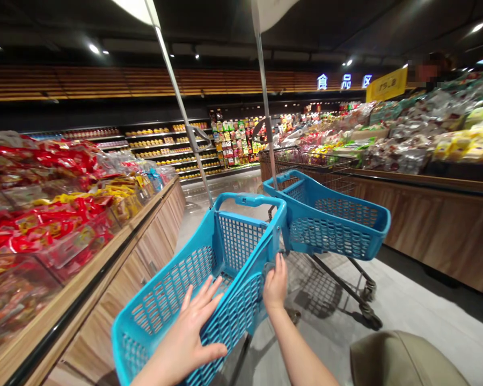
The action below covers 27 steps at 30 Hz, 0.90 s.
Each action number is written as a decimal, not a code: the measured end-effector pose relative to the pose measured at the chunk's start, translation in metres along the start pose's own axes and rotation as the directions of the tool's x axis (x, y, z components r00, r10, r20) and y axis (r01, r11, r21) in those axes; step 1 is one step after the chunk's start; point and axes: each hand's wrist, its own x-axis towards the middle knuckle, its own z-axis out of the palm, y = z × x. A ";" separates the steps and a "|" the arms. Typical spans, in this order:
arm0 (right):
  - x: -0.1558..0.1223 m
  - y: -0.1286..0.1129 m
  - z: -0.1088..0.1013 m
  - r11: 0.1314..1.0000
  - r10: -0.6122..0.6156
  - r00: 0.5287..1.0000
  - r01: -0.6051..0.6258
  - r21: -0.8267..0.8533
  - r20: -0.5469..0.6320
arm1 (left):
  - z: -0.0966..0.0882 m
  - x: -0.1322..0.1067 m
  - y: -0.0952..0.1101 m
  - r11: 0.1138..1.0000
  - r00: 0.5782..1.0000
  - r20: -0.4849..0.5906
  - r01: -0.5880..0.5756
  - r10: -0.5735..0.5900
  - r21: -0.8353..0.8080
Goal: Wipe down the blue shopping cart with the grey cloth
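A blue plastic shopping cart basket (pixel 177 289) stands directly in front of me, empty inside. My left hand (pixel 193 332) hovers over its near end with the fingers stretched and spread, holding nothing. My right hand (pixel 275 285) is closed on the right rim of this basket. A second blue cart (pixel 334 220) on a metal wheeled frame stands just ahead to the right, its near end touching or very close to the first basket's front corner. Thin poles (pixel 265 107) rise from the carts.
A wooden display counter (pixel 104 279) with red and yellow packaged snacks runs along the left. Another wooden counter (pixel 434 225) with bagged goods lines the right. A tiled aisle (pixel 406 316) leads to shelves at the back. A person stands far right behind the goods.
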 end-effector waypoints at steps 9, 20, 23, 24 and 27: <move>-0.010 0.053 -0.005 0.866 0.474 0.876 -0.482 0.131 0.087 | -0.006 0.013 0.020 0.939 0.954 -0.041 0.300 -0.298 0.169; 0.097 -0.063 0.002 0.989 -0.047 0.992 0.062 0.136 -0.117 | 0.017 0.085 0.049 0.904 0.909 -0.041 0.416 -0.414 0.096; 0.058 -0.039 0.010 0.996 -0.064 0.996 0.068 0.057 -0.065 | 0.015 0.079 0.045 0.921 0.923 0.002 0.384 -0.385 0.069; 0.039 -0.025 0.012 0.998 -0.046 0.998 0.048 0.049 -0.030 | 0.014 0.077 0.043 0.923 0.925 0.005 0.379 -0.380 0.063; -0.012 0.021 0.016 0.996 0.057 0.997 -0.061 0.072 0.061 | 0.013 0.075 0.040 0.926 0.927 -0.002 0.374 -0.374 0.052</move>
